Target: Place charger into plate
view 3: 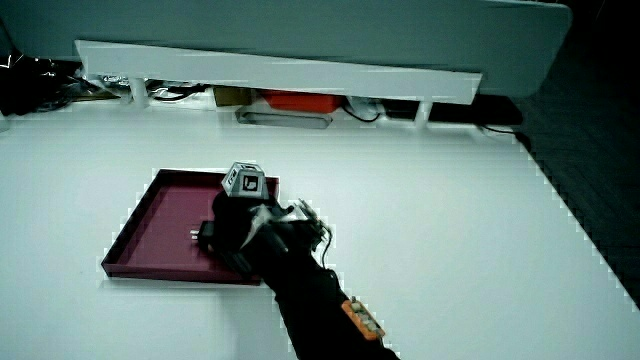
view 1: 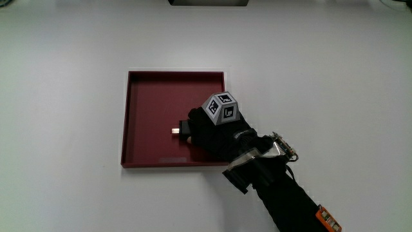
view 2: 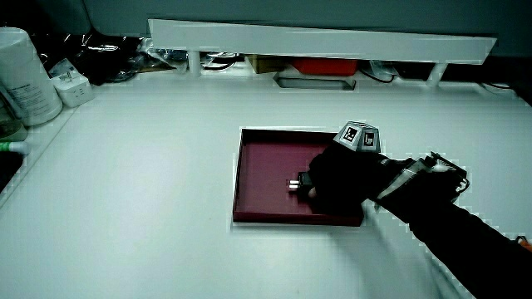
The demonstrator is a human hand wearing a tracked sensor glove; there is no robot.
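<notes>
so my hand (view 1: 215, 132) is wrapped around the charger (view 1: 183, 129) just over the floor of the dark red plate (view 1: 154, 96), and it seems like a small, light, rigid block, best pinched across its body, not the metal plug.

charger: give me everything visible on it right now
Little of the charger shows: a small black body with a pale metallic plug end sticking out from under the hand. It sits low inside the dark red square plate, over the plate's floor in the part nearer the person. The hand covers most of it and appears to grip it; whether it already rests on the floor cannot be told. In both side views the plug end pokes out sideways, roughly level. No cable is visible.
</notes>
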